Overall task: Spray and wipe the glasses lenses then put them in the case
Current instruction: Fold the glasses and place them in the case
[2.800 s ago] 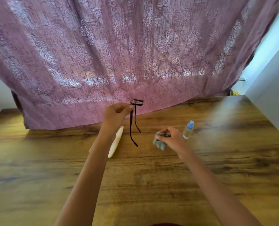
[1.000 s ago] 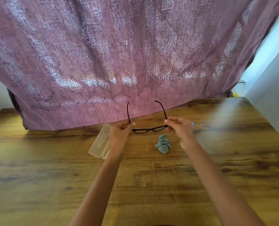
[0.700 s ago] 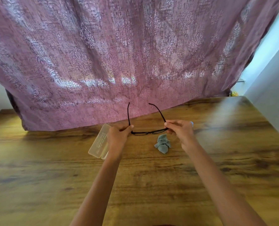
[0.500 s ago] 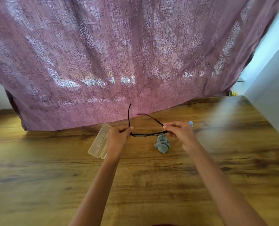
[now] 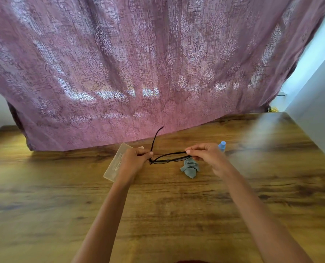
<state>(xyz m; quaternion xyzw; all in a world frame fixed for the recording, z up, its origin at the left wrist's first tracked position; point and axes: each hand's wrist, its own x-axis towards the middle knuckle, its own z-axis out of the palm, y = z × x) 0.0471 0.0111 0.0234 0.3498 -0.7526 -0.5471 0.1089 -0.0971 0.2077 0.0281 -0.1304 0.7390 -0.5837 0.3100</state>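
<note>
Black-framed glasses (image 5: 167,158) hang above the wooden table, held at both ends. My left hand (image 5: 133,162) pinches the left hinge and my right hand (image 5: 207,154) pinches the right one. The right temple lies folded along the frame; the left temple sticks up and away. A translucent glasses case (image 5: 114,164) lies open on the table behind my left hand, partly hidden by it. A crumpled grey cleaning cloth (image 5: 190,168) rests under the glasses. Only the blue cap of the spray bottle (image 5: 222,145) shows behind my right hand.
A patterned mauve curtain (image 5: 157,73) hangs down onto the far edge of the wooden table (image 5: 176,215). A pale wall stands along the right side.
My right hand has folded the right temple down against the frame. Earlier both temples stood up. Before that my right hand put the cloth down and took hold of the glasses.
</note>
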